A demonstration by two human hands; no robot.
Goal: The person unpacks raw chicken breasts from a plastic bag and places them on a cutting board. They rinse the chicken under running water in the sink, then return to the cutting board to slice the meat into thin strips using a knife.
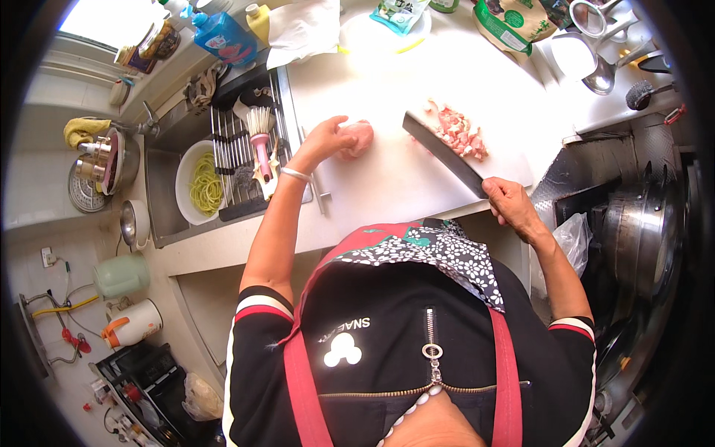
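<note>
My left hand (pixel 329 142) rests its fingers on a piece of raw meat (pixel 358 139) at the left of the white cutting board (pixel 391 184). A bracelet circles that wrist. My right hand (pixel 505 204) grips the handle end of a cleaver (pixel 444 153), whose broad blade slants up and left across the board. Beyond the blade lies a pile of chopped raw meat (pixel 461 133). Bright glare hides much of the board's far part and its outline there.
Left of the board is a sink (pixel 167 234) with a white bowl (pixel 181 193) of green strips and a rack holding a pink-handled brush (pixel 260 151). Bottles, a plate (pixel 357 33) and food bags line the back. Ladles (pixel 600 78) and a steel pot (pixel 637 240) are at right.
</note>
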